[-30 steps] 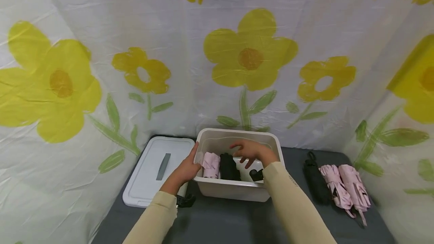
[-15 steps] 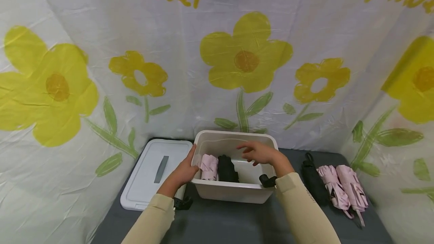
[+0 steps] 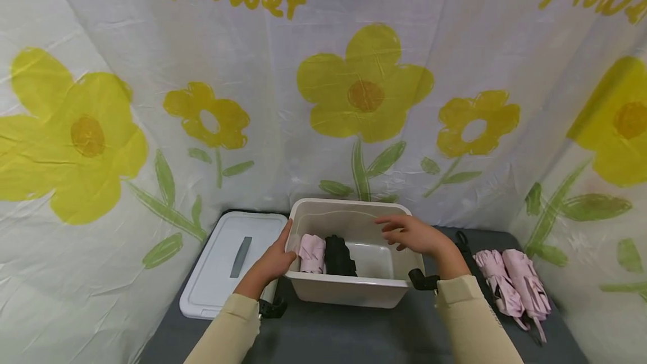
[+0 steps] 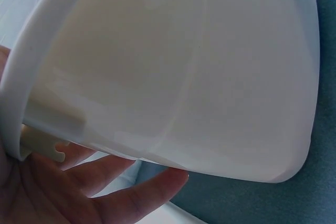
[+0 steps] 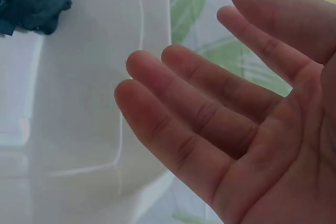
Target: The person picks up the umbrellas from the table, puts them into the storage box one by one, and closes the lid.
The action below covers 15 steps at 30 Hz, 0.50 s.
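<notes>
Sitting between the hands, bin (image 3: 349, 291) is gripped by left hand (image 3: 273, 261); right hand (image 3: 414, 235) hovers spread, empty

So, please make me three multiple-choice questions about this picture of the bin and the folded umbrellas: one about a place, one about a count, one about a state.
1. Where does the white lid lie?
A. On the bin
B. On the table, left of the bin
C. Under the pink umbrellas

2. How many folded umbrellas are inside the white bin?
A. Two
B. Four
C. None

3. How is the right hand?
A. Gripping a black umbrella
B. Open, holding nothing
C. Pressing on the lid

Answers:
1 B, the lid rests flat beside the bin's left wall.
2 A, one pink umbrella and one black umbrella sit in it.
3 B, the right wrist view shows straight, empty fingers.
</notes>
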Tool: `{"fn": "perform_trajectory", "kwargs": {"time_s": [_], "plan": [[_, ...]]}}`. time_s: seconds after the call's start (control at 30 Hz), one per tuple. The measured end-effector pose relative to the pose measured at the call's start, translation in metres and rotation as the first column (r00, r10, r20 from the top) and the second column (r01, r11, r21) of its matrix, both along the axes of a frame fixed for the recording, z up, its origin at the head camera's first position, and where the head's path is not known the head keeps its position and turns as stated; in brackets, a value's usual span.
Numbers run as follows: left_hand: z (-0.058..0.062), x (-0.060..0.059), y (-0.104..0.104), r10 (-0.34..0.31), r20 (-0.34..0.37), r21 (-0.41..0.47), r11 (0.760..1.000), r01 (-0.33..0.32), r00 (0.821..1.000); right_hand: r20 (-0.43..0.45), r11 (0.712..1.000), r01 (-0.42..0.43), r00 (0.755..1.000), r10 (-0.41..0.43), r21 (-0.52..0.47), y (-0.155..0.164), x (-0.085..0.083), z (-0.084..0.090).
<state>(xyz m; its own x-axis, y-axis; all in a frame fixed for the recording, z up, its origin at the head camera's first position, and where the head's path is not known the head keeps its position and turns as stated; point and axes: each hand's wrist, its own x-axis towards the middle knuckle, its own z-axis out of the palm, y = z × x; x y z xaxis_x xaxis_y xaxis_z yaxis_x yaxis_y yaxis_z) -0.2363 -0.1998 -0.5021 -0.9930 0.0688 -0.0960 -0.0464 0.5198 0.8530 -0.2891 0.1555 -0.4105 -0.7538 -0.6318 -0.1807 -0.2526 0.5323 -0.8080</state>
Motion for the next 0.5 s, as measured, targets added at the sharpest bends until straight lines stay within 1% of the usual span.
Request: {"fn": "perform_trajectory", "kwargs": {"time_s": [0.27, 0.5], "plan": [[0.001, -0.001, 0.001, 0.004, 0.012, -0.002, 1.0, -0.004, 1.0, -0.038, 0.999, 0.033, 0.999, -0.035, -0.035, 0.023, 0.004, 0.002], [0.001, 0.0, 0.0, 0.006, 0.017, -0.01, 1.0, -0.005, 1.0, -0.044, 0.986, 0.144, 0.988, -0.148, -0.087, 0.044, 0.005, -0.002]]}}
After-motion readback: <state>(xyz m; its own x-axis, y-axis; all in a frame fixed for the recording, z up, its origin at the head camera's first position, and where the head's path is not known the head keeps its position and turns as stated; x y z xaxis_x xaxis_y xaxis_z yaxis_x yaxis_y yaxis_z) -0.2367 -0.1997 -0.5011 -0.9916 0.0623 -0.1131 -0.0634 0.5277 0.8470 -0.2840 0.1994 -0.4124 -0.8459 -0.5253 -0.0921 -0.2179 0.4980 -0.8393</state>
